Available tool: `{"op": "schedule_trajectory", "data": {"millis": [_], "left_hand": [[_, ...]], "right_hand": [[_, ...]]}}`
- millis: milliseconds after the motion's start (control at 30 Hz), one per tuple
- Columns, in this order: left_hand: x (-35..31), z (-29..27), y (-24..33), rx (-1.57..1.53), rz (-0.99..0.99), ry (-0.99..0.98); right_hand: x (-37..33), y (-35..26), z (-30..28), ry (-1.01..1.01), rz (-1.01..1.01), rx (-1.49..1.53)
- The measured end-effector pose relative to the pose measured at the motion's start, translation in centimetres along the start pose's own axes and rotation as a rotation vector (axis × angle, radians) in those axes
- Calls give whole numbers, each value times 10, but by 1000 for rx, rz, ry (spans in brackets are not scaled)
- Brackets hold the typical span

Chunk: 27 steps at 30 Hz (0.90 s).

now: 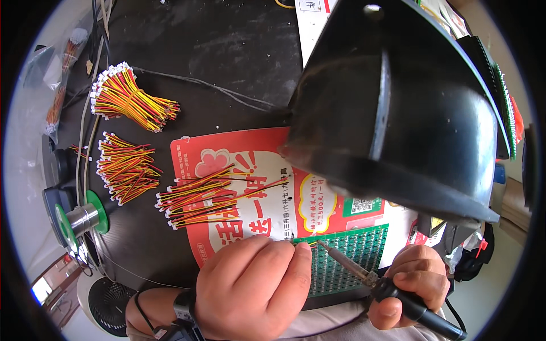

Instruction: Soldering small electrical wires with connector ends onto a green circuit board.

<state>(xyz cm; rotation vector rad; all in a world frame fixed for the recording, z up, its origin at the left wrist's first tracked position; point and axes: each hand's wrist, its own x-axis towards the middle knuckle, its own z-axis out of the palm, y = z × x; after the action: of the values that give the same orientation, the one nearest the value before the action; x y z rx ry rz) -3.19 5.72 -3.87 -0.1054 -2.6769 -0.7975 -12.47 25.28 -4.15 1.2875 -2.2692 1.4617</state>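
Observation:
My right hand (418, 278) grips a soldering iron (398, 295) by its black handle. The iron points up and left, its tip at the top edge of a green circuit board (347, 258) with rows of small parts. Beside the tip, my left hand (256, 287) is closed, thumb and forefinger pinched over the board's upper left corner. A short yellow wire lead (313, 243) shows at those fingertips; the rest of it is hidden by the hand. Above the left hand, loose red, yellow and black wire leads (199, 196) with white connectors lie on a red and white printed sheet (193, 153).
A large black curved hood (398, 113) hangs over the right side. On the black table (227, 45) lie a banded wire bundle (133, 99) and a looser wire pile (128, 170). A solder spool (83, 219) stands at left, near cables and a small fan (108, 304).

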Motion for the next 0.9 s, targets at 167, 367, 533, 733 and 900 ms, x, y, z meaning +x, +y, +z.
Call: {"op": "schedule_trajectory", "data": {"millis": [167,367,533,733,900], "left_hand": [[0,-3,1,35,27,-22],[0,0,-3,32,50,-5],[-2,4,-9,29,75,19],[-3,4,-13,18,122,59],[-6,8,-25,27,179,93]], "right_hand": [[-1,-4,-1,-10,37,-30],[-1,-5,0,-13,51,-32],[-2,-5,4,8,71,-43],[-4,-12,5,134,128,44],[-2,-5,15,104,82,289]]}}
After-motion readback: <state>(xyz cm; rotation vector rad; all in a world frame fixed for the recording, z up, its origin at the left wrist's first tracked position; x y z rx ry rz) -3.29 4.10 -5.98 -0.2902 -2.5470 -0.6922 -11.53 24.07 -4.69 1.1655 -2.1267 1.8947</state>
